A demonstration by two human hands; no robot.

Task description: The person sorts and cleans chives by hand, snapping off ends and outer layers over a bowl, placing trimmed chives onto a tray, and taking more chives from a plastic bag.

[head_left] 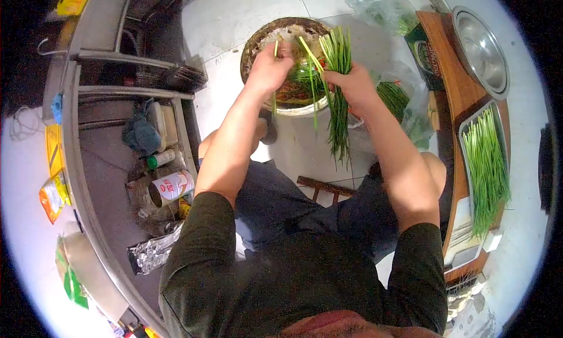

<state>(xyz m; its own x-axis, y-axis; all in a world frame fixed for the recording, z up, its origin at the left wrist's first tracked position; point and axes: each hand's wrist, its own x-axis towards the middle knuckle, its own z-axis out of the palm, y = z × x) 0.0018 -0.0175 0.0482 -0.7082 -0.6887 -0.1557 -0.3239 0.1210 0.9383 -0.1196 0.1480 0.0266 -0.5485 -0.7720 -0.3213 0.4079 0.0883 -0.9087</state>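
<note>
Stalks (338,56) are standing in a thick green bunch at the right edge of a round container (296,111), pale ends pointing away from the person and thin tips drooping toward the floor. The right hand (355,87) is closing firmly around their middle, while the left hand (270,69) is pinching what looks like a single stalk (276,48) over the container's left side. A loose stalk (311,53) is slanting out of the bunch beside the right fingers, so good pieces could be slipping down among the scraps (285,94) if that grip is easing even slightly; too tight a squeeze, though, could be bruising the stems. Long tips are hanging past the rim, and a careless turn could be dragging them across it and dirtying them. Farther right, a second green bundle (392,99) is lying by a clear plastic bag (419,106), where the right forearm could be snagging the film. Beyond, a tray (463,133) is holding more greens (485,168), their ends overhanging its near edge, so a bumping elbow could be spilling them
</note>
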